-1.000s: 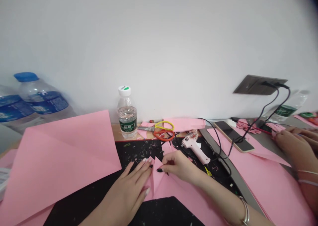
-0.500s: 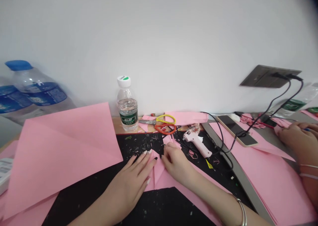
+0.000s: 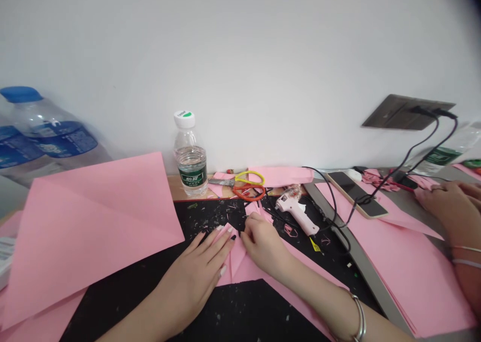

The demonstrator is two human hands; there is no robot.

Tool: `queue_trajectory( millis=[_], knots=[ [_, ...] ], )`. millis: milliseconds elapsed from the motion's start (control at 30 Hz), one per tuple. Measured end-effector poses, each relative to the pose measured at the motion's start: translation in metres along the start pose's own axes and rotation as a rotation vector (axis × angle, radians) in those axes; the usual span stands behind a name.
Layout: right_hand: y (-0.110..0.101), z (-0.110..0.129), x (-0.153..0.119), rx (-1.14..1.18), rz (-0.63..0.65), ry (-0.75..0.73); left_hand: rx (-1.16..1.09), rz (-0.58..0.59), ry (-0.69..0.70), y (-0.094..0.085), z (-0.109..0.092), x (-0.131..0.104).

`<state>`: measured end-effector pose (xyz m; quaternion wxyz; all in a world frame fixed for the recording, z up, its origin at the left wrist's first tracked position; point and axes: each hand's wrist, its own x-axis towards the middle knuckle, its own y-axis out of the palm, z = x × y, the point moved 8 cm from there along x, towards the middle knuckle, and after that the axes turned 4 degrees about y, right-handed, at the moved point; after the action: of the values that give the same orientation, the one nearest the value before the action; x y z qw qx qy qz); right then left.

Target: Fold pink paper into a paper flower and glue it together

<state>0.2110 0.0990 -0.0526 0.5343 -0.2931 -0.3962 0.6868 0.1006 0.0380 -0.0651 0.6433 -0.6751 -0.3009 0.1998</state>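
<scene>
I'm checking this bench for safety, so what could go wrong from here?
The glue gun lies near the right hand; if it is hot, which the picture cannot show, it might burn skin.

Dark cables from the wall socket run across the phone, so a snag could drag it.

The folded pink paper lies under the flat left hand; uneven pressure might crease it askew.

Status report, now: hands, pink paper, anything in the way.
Left hand flat on folded pink paper. Right hand curled at the paper, grip unclear. Scissors and glue gun lie beyond, blocking neither hand.
</scene>
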Motion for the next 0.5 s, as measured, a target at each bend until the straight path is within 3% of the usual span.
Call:
queue_trajectory(
  millis=[267, 500],
  knots=[
    [-0.008, -0.004, -0.007, -0.053, 0.050, 0.023, 0.011, 0.020, -0.038, 0.000, 0.000, -0.002],
    [-0.009, -0.005, -0.008, -0.299, 0.112, 0.054, 0.007, 0.051, -0.061, 0.000, 0.000, 0.000]
  ],
)
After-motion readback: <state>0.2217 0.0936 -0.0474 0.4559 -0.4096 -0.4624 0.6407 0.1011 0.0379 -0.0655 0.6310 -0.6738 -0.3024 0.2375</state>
